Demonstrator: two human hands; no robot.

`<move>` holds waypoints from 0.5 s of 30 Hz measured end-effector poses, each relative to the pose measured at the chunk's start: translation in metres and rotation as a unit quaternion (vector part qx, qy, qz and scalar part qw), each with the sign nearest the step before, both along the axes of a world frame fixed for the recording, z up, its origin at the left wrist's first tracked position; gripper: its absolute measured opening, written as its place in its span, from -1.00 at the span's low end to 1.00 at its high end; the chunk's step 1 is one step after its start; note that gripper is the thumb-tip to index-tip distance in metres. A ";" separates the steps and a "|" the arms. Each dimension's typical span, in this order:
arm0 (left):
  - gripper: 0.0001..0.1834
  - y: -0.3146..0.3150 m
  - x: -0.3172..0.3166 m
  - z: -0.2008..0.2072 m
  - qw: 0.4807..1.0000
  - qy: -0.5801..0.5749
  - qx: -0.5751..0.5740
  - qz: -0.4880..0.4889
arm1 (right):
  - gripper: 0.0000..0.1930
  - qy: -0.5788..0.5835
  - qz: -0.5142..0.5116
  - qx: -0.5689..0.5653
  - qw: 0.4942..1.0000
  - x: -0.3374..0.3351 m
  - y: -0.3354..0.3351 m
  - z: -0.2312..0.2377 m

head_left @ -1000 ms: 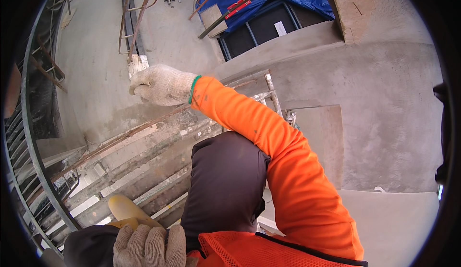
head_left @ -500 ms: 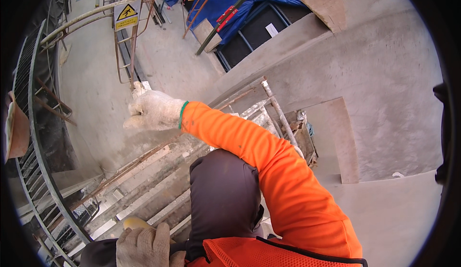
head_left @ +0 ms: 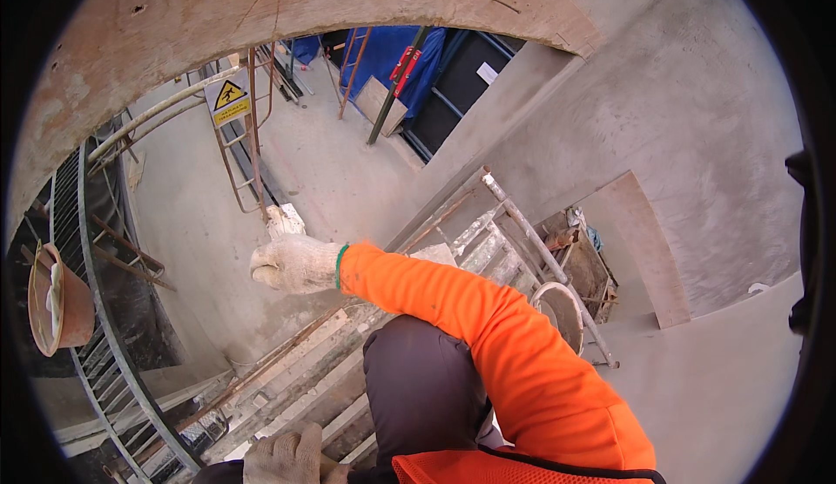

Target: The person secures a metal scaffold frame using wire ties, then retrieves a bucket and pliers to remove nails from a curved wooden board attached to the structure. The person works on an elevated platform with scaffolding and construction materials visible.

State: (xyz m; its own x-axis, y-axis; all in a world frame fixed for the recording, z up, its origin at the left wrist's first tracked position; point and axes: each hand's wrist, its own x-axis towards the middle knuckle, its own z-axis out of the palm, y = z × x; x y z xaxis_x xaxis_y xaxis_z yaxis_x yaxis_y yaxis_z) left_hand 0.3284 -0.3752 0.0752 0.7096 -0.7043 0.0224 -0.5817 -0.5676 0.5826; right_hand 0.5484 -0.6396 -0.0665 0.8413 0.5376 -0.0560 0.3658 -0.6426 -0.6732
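My right hand [head_left: 296, 264], in a pale knitted glove with a green cuff, reaches forward at the end of an orange sleeve [head_left: 488, 318]. Its fingers are curled into a fist. A whitish crusted lump [head_left: 284, 220] shows just beyond the fist; whether the hand grips it is hidden. At the lower edge, my left hand [head_left: 286, 460], in a dirty beige glove, has bent fingers beside dark cloth. What lies under those fingers cannot be seen. My bent knee [head_left: 424, 388], in dark trousers, rises between the hands.
Rough planks [head_left: 305, 379] lie below me. A metal frame [head_left: 540, 231], a round bucket [head_left: 559, 310] and a debris box [head_left: 583, 262] stand right. An orange-brown bucket [head_left: 65, 305] hangs by the curved railing [head_left: 104, 318]. A wooden panel [head_left: 209, 5] arches overhead; a warning sign [head_left: 228, 101] hangs ahead.
The view has tilted upward, so the wooden panel spans the top and the left bucket shows more fully. My right fist sits lower in the picture, still curled. The left hand also appears lower.
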 end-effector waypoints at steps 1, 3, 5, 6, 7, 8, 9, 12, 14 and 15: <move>-0.38 0.000 0.000 0.000 1.000 -0.007 0.003 -0.001 | -0.82 -0.003 -0.009 0.025 1.000 -0.001 -0.001 0.002; -0.40 -0.001 0.000 0.001 1.000 0.001 0.009 0.001 | -0.72 0.007 -0.024 0.042 0.999 -0.002 -0.001 0.005; -0.42 -0.001 0.000 0.003 1.000 0.006 0.007 0.004 | -0.77 0.011 -0.020 0.034 0.999 -0.002 0.000 0.007; -0.43 -0.001 0.000 0.003 1.000 0.009 0.007 0.006 | -0.79 0.014 -0.017 0.030 0.999 -0.002 0.000 0.008; -0.44 -0.001 0.000 0.004 1.000 0.014 -0.001 0.007 | -0.78 0.007 -0.015 0.029 0.999 -0.002 0.000 0.009; -0.44 -0.001 0.000 0.004 1.000 0.012 -0.002 0.010 | -0.78 0.001 -0.013 0.028 1.000 -0.003 0.000 0.010; -0.43 -0.002 -0.001 0.004 1.000 0.010 -0.004 0.013 | -0.77 0.008 -0.011 0.015 1.000 -0.003 0.000 0.012; -0.42 -0.001 -0.004 0.003 0.999 0.022 0.011 0.023 | -0.76 0.037 -0.016 0.029 0.999 -0.005 -0.002 0.019; -0.41 0.000 -0.006 0.001 1.000 0.019 0.010 0.023 | -0.75 0.039 -0.018 0.026 0.999 -0.006 -0.002 0.023; -0.41 0.000 -0.006 0.001 1.000 0.004 0.014 0.022 | -0.74 0.031 -0.014 0.030 0.999 -0.006 -0.002 0.025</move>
